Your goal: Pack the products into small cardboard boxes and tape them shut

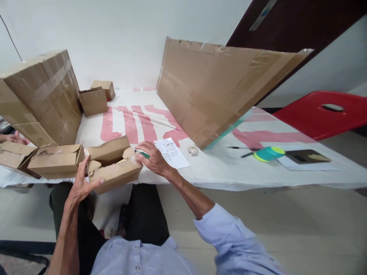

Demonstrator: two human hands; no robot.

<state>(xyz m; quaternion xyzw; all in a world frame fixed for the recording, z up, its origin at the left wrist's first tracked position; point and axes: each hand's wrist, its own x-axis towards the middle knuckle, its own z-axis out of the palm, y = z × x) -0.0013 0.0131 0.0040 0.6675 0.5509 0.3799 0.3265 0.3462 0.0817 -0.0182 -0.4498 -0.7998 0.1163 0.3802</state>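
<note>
At the table's front edge stands a small cardboard box (114, 176) with its top flaps up; its inside is mostly dark. My left hand (81, 183) grips the box's left end, thumb along the front wall and fingers at the corner. At the opposite end, my right hand (155, 158) is closed around a small green object (143, 154), whose kind I cannot make out. Its fingertips are close to the box's right flap. Just behind that hand lies a white sheet printed with small figures (172, 152).
More small boxes (54, 162) line the front edge at left, near another person's hand (13, 138). A large carton (43, 95) and two little boxes (93, 101) stand behind. A cardboard panel (218, 84), tape roll (193, 151), pens (242, 148) and red chair (321, 112) are rightward.
</note>
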